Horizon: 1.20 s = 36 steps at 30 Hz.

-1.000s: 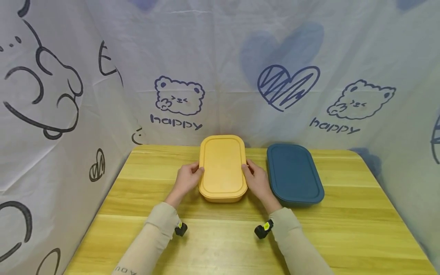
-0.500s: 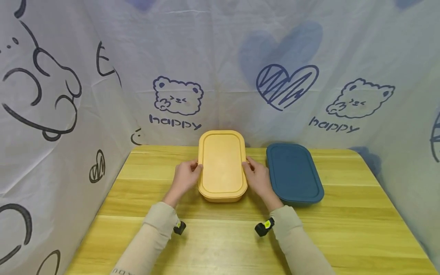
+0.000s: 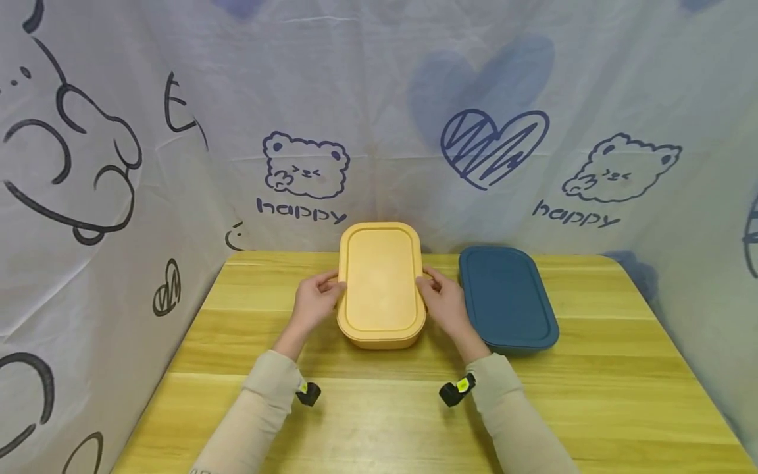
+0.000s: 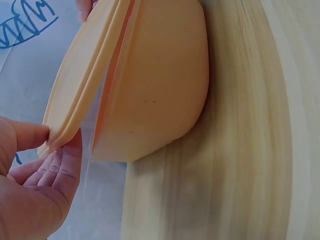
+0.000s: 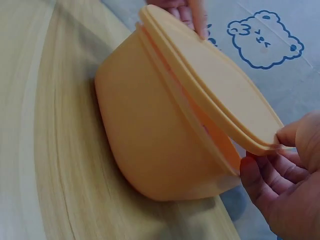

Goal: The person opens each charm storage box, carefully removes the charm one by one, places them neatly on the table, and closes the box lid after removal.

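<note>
A yellow lid sits tilted on a yellow food container. Its far end is raised off the rim, while the near end stays down by the container. Both wrist views show a wedge-shaped gap between the lid and the container wall. My left hand pinches the lid's left edge, thumb on top and fingers beneath. On the opposite side, my right hand grips the lid's right edge the same way, its curled fingers under the rim. The container's inside is mostly hidden by the lid.
A dark blue lidded container stands just right of my right hand. The wooden table ends at a printed white cloth behind the containers, and the cloth also hangs at both sides.
The lid's far end has risen from the yellow container, with both hands pinching its edges. The blue container has not moved.
</note>
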Available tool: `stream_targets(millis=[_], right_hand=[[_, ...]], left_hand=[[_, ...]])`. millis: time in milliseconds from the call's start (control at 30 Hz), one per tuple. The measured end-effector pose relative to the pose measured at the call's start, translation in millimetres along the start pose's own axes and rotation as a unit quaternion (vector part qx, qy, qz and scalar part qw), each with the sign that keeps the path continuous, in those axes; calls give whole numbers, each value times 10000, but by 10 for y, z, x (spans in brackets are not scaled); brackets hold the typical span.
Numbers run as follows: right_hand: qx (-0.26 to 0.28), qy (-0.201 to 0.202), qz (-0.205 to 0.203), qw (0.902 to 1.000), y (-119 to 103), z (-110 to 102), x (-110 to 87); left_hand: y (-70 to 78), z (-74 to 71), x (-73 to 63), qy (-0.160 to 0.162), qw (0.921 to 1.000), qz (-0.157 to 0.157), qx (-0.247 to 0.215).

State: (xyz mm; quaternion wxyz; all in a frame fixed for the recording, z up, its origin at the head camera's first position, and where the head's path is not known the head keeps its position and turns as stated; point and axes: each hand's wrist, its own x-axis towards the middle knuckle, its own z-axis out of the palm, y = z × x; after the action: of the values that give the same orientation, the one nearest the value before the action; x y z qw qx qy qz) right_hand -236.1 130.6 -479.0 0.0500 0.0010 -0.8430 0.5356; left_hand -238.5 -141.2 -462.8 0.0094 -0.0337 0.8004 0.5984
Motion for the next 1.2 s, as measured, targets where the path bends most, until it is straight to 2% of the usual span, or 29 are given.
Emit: stream_targets(millis=[167, 467, 833, 1067, 1200], right_hand=[[487, -229, 200, 9983, -8, 2, 20], [1004, -366, 196, 9941, -101, 33, 11], [1260, -612, 221, 9899, -230, 95, 1], [1374, -814, 46, 9872, -314, 130, 1], [1362, -862, 39, 9869, -366, 159, 6]], left_hand=[[-69, -43, 18, -86, 9997, -87, -198], [-125, -122, 11, -148, 9992, -131, -346], [-185, -206, -22, -153, 9988, -327, -344], [-246, -240, -40, -20, 9992, -402, -46], [-306, -257, -30, -24, 9992, -393, -50]])
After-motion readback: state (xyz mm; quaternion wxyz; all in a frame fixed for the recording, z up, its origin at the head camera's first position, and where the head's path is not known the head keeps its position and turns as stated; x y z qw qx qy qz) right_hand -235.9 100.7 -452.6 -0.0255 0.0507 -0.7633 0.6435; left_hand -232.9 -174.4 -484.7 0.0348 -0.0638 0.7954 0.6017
